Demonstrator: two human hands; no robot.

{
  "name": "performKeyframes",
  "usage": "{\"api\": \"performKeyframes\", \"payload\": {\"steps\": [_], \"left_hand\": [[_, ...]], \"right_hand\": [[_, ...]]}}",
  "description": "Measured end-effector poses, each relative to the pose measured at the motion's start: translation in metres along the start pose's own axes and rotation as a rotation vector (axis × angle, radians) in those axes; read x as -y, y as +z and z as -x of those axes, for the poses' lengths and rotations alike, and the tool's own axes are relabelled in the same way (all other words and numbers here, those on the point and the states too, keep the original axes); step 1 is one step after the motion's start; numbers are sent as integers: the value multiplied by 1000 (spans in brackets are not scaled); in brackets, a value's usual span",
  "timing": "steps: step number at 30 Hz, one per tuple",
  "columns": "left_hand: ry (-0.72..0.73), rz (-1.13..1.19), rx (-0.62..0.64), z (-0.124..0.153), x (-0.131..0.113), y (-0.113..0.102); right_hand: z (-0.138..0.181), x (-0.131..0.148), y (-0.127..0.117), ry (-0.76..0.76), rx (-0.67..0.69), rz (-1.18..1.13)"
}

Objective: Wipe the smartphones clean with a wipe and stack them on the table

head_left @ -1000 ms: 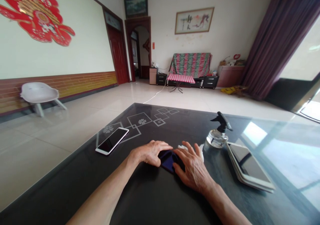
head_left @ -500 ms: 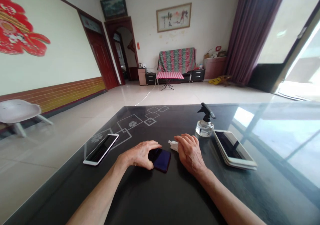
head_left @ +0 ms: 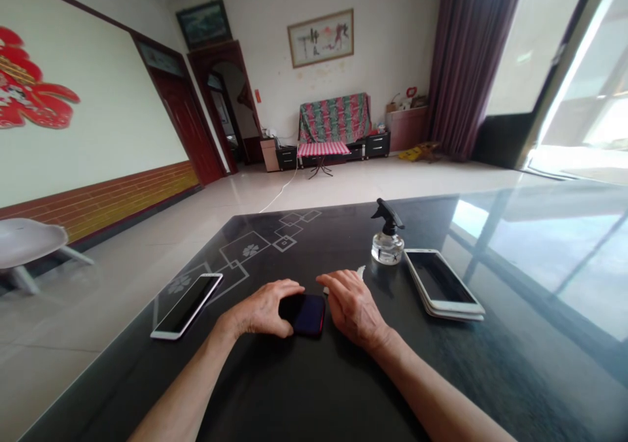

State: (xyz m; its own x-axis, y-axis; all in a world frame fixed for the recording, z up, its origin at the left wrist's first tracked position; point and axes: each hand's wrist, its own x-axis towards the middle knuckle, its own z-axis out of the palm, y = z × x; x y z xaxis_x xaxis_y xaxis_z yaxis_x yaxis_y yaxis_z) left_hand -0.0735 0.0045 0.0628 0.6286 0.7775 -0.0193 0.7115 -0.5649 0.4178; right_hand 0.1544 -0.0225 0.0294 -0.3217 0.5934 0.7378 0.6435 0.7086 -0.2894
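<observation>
Black phone (head_left: 311, 315), glossy, bluish sheen, reddish right edge

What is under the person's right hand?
A bit of white tissue peeks out past the far edge of the right hand, and another white bit shows near its left side. The hand covers the rest, so whether it is gripped cannot be seen.

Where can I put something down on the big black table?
Bare table shows between the forearms, this side of the dark phone, and between the diamond pattern and the spray bottle. It's crowded where the left hand, dark phone, right hand and white tissue bunch up, and where the spray bottle stands by the white-edged stack.
</observation>
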Motion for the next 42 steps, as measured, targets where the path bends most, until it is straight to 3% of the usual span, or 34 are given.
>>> {"api": "performKeyframes", "payload": {"steps": [6, 9, 11, 15, 20, 25, 31, 38, 42], "left_hand": [[93, -15, 46, -4, -9, 3], [36, -16, 18, -4, -12, -2], [-96, -15, -92, -1, -13, -5], [-495, -28, -341, 15, -14, -4], [-649, -10, -445, 32, -14, 18], [-686, 72, -550, 26, -16, 33], [-709, 191, -625, 22, -15, 36], [-699, 290, -593, 25, -11, 33], [-690, 309, -575, 25, -8, 33]], "right_hand": [[2, 7, 3, -28, 147, -59], [2, 13, 4, -47, 186, -73], [1, 19, 5, -60, 218, -78], [2, 28, 10, -38, 241, -14], [9, 20, 24, -8, 238, 82], [11, 15, 29, 0, 271, 79], [4, 15, 25, 102, 242, -30], [2, 26, 27, 238, 213, -182], [5, 35, 31, 395, 222, -325]]}}
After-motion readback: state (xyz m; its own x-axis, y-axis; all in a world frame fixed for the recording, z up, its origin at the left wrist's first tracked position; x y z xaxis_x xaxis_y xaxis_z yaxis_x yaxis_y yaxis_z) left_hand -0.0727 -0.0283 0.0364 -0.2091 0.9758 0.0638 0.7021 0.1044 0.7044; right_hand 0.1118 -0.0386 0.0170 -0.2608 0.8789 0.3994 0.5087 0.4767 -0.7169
